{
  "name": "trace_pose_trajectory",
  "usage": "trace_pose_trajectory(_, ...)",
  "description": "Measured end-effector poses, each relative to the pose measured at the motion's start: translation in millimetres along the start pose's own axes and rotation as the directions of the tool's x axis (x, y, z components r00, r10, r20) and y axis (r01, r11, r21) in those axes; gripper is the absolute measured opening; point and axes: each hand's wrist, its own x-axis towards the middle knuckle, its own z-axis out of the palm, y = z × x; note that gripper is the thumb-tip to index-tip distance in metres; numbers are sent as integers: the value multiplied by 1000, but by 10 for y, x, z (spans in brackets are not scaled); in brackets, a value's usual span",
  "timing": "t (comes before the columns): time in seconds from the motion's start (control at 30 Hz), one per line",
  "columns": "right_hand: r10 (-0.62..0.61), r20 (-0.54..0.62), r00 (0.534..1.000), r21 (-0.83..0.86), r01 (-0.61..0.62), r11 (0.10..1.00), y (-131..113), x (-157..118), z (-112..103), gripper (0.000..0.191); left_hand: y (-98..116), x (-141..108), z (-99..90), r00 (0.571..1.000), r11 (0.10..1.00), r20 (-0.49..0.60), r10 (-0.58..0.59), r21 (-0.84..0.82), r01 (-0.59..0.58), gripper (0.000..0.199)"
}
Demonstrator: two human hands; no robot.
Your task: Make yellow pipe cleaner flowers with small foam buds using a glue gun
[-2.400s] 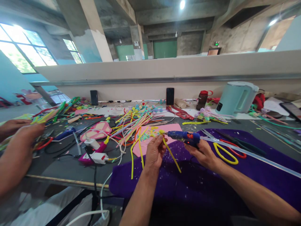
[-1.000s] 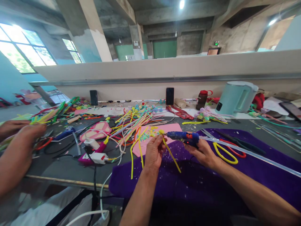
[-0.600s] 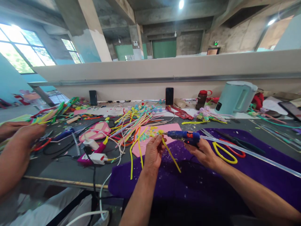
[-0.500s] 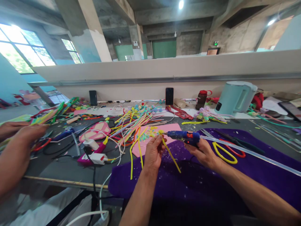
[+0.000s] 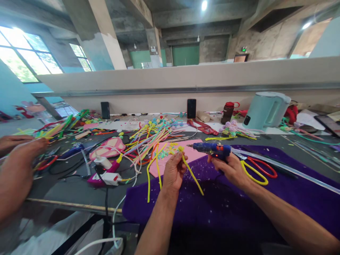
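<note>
Between the fingertips of my left hand (image 5: 174, 170) is a yellow fuzzy stem (image 5: 193, 177), which slants down to the right from a small yellow tuft at its top. My right hand (image 5: 230, 170) is wrapped round a blue glue gun (image 5: 212, 149) with a long clear glue stick out of its back. The gun's nozzle points left, a short gap away from the yellow tuft. Under and behind my left hand lies a pink sheet (image 5: 155, 170) with small yellow and mint pieces on it. Two more yellow stems (image 5: 148, 184) hang over its front left.
Scissors (image 5: 255, 172) lie on the purple cloth (image 5: 164, 212) at the right. Colourful stems (image 5: 148, 141) are piled behind the pink sheet. A power strip (image 5: 102, 179) with cords is at the left. Another person's hands (image 5: 26, 156) work at the far left. A kettle (image 5: 267, 111) stands back right.
My right hand has drawn the glue gun to the right, away from the yellow tuft. My left hand has hardly moved. The other person's hands have shifted slightly left.
</note>
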Motion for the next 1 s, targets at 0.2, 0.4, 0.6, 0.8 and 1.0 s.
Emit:
trace_pose_trajectory(0.2,261,-60,963,225,-242,944,179,204,-4,26,9,-23,-12,983,991,167,-74,-95,91,19)
trace_pose_trajectory(0.4,476,221,851,223,-519,825,605,271,-1,25,17,-53,-13,970,987,217,-107,-96,131,18)
trace_pose_trajectory(0.6,473,196,859,-324,-399,858,759,285,-14,33,22,-77,-18,957,990,272,-98,-70,121,16)
trace_pose_trajectory(0.8,75,-25,997,-747,-69,661,395,223,31,30,-5,-69,-4,947,994,304,-104,10,106,16)
trace_pose_trajectory(1.0,50,166,985,46,-58,997,-15,176,159,23,-10,-67,31,952,989,291,-93,136,55,16)
